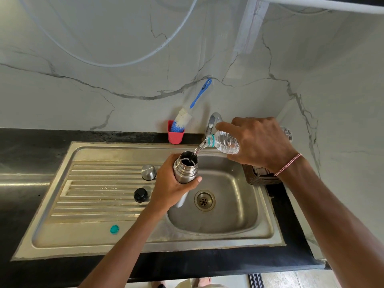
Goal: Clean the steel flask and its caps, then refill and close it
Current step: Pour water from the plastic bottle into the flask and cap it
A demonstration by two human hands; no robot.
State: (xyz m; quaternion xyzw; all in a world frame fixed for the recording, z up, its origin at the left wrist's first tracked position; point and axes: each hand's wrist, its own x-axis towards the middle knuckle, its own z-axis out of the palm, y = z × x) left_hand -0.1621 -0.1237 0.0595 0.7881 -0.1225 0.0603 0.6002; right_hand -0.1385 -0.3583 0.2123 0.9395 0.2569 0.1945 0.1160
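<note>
Over the sink (116,154) your left hand (170,190) grips the flask (185,168) while your right hand (257,142) tips the bottle (226,143) into it; refilling looks underway, both caps (148,172) wait on the drainer, closing remains

My left forearm runs in from the near side, angled to the right, and my left hand (172,189) curls fingers and thumb round the flask (185,170). My right hand (259,142), farther right, grips the bottle (227,144) from above, index finger stretched toward its neck.
</note>
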